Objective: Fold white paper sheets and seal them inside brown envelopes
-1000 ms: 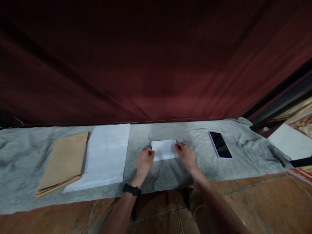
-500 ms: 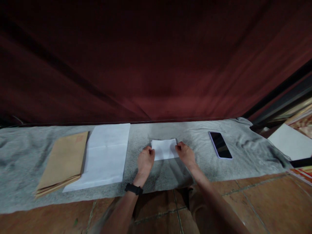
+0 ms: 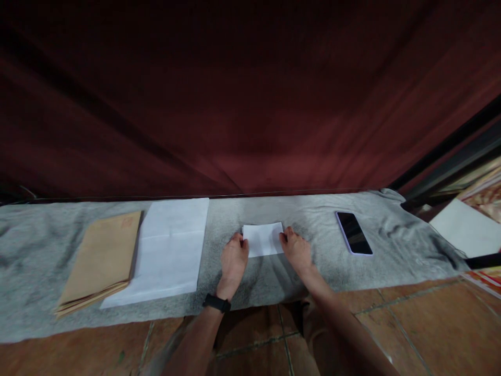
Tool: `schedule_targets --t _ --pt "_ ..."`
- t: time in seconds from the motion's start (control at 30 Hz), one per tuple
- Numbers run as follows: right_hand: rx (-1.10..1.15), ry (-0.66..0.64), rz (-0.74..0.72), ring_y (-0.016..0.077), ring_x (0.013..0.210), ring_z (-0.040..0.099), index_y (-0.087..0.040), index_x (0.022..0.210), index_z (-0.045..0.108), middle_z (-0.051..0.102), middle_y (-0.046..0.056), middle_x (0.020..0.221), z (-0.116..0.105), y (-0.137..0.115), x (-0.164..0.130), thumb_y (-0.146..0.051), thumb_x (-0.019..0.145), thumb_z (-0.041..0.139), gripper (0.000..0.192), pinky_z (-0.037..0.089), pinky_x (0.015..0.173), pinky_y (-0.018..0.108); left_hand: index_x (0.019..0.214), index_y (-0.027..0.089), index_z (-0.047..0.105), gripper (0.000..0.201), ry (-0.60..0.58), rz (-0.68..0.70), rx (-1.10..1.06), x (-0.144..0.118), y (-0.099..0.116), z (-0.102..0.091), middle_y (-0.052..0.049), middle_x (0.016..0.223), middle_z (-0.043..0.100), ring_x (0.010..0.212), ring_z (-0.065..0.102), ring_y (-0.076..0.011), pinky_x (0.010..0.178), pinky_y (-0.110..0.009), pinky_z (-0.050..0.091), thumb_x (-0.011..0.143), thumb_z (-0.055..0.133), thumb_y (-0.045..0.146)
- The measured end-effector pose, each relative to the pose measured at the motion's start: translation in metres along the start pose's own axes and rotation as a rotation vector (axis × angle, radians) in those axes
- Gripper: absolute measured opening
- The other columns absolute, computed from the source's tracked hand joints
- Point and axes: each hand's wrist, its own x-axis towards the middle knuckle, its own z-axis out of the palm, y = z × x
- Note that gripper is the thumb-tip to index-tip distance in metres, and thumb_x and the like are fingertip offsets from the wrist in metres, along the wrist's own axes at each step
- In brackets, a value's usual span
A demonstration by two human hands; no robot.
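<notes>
A small folded sheet of white paper lies on the grey cloth between my two hands. My left hand pinches its left edge, thumb on top and fingers curled beneath. At the opposite edge, my right hand grips the paper between thumb and bent fingers. Layers of the fold show slightly at the upper left corner. A dark band circles my left wrist.
Left of my hands lie large white paper sheets, partly covered by a stack of brown envelopes. A phone in a purple case rests on the grey cloth to the right. A dark red curtain hangs behind.
My right hand has shifted slightly left along the paper's right edge. The left hand still holds its side, and the paper has barely moved.
</notes>
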Motion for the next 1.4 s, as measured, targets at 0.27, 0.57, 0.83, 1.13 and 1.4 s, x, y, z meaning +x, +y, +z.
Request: schedule_targets --t 0.27,0.57,0.83,1.13,1.4 --pt "-0.012 0.038 -0.024 0.0242 0.082 0.073 -0.017 0.12 0.055 0.075 0.014 0.099 0.002 -0.002 -0.002 -0.037 0.105 0.037 0.031 0.046 0.068 0.03 0.114 0.017 0.057 0.02 0.046 0.004 0.019 -0.002 0.001 0.0 -0.01 0.097 0.073 0.086 0.071 -0.0227 0.073 -0.03 0.047 0.097 0.05 0.025" --pt "0.002 0.048 -0.055 0.0255 0.083 0.073 -0.017 0.12 0.055 0.074 0.015 0.102 0.0 -0.003 -0.004 -0.035 0.104 0.033 0.032 0.046 0.068 0.031 0.133 0.015 0.054 0.039 0.192 0.603 0.195 -0.039 0.008 0.033 -0.013 0.147 0.053 0.137 0.048 -0.028 0.111 -0.045 0.041 0.097 0.038 0.014" --pt "0.014 0.053 -0.041 0.0229 0.082 0.072 -0.017 0.121 0.055 0.074 0.012 0.102 -0.003 -0.003 -0.006 -0.032 0.105 0.035 0.03 0.045 0.071 0.03 0.154 0.014 0.032 0.059 0.157 0.649 0.248 -0.046 0.0 0.063 -0.011 0.164 0.032 0.153 0.024 -0.0286 0.122 -0.052 0.029 0.1 0.042 0.034" --pt "0.277 0.165 -0.309 0.0244 0.124 0.057 -0.014 0.131 0.059 0.063 0.015 0.131 0.001 -0.009 -0.009 -0.031 0.104 0.034 0.04 0.043 0.107 0.038 0.157 0.015 0.029 0.06 0.136 0.625 0.268 -0.044 0.001 0.066 -0.011 0.164 0.031 0.153 0.023 -0.0274 0.124 -0.051 0.025 0.099 0.038 0.028" --pt "0.434 0.062 -0.597 0.0178 0.146 0.037 -0.02 0.148 0.049 0.046 0.007 0.156 0.031 -0.029 -0.022 -0.038 0.107 0.027 0.05 0.03 0.124 0.042 0.16 0.012 0.018 0.072 0.102 0.69 0.251 -0.04 -0.01 0.077 -0.019 0.161 0.033 0.151 0.027 -0.0308 0.124 -0.057 0.023 0.093 0.044 0.018"
